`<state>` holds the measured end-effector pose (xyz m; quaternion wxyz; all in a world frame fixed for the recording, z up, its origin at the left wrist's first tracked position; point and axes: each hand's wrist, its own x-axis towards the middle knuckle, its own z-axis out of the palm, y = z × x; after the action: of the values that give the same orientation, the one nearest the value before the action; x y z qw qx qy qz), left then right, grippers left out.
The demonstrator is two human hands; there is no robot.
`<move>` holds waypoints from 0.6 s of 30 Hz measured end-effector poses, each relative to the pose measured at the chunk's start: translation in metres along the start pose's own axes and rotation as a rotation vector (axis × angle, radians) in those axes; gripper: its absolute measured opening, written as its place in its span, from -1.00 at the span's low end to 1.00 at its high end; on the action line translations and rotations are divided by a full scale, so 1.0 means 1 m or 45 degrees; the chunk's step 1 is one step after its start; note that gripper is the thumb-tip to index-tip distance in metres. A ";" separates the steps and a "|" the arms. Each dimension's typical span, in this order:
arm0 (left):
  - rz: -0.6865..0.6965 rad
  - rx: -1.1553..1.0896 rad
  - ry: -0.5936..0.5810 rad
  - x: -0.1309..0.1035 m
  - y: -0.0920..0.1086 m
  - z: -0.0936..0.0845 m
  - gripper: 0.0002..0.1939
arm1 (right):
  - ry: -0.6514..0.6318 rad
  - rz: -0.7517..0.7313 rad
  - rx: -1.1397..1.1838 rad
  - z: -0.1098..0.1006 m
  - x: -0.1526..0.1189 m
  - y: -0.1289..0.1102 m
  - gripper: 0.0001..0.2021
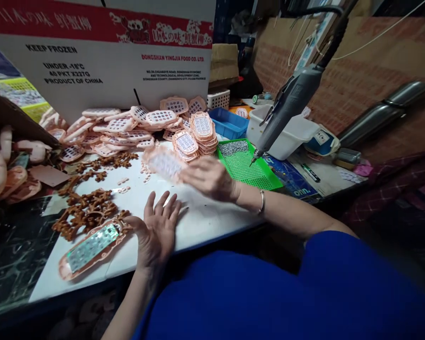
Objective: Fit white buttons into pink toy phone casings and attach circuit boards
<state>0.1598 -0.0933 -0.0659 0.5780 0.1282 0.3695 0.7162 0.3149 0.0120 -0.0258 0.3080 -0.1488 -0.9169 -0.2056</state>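
My right hand (212,179) grips the edge of a pink panel (165,163), which is blurred by motion above the white worktop. Palm up, my left hand (159,226) has its fingers spread and nothing on the palm. Beside its thumb lies a pink shell with a green circuit board (92,248) inside. Brown plastic parts (92,210) are heaped behind that shell. Two stacks of pink panels (202,126) stand just beyond my right hand.
A grey electric screwdriver (288,108) hangs over a green tray (246,165) of screws. Behind are a blue bin (228,123), a white tub (290,137) and a pile of pink panels (120,125). A printed carton (109,61) rises at the back.
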 end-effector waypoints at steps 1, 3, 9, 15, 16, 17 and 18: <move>-0.012 0.022 0.006 0.000 0.000 -0.001 -0.26 | -0.097 0.172 -0.034 -0.002 0.005 0.017 -0.71; -0.026 0.057 0.003 0.001 -0.001 -0.003 -0.29 | -0.215 0.503 -0.111 -0.002 0.013 0.051 -0.66; -0.052 0.065 0.023 0.000 0.000 -0.005 -0.40 | -0.404 0.952 -0.197 0.018 0.026 0.108 -0.67; -0.075 0.093 -0.006 -0.002 0.003 -0.005 -0.41 | -0.510 0.921 -0.221 0.014 0.022 0.083 -0.70; -0.082 0.102 -0.005 -0.003 0.004 -0.005 -0.43 | -0.477 0.856 -0.198 0.006 0.020 0.072 -0.71; -0.091 0.112 -0.001 -0.004 0.004 -0.003 -0.46 | -0.415 0.760 -0.160 -0.004 0.016 0.059 -0.71; -0.105 0.125 0.006 -0.006 0.005 -0.001 -0.50 | -0.334 0.632 -0.107 -0.017 0.012 0.046 -0.70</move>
<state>0.1574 -0.0997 -0.0621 0.5992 0.1392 0.4105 0.6731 0.3329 0.0463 0.0071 0.2213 -0.4067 -0.8751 -0.1407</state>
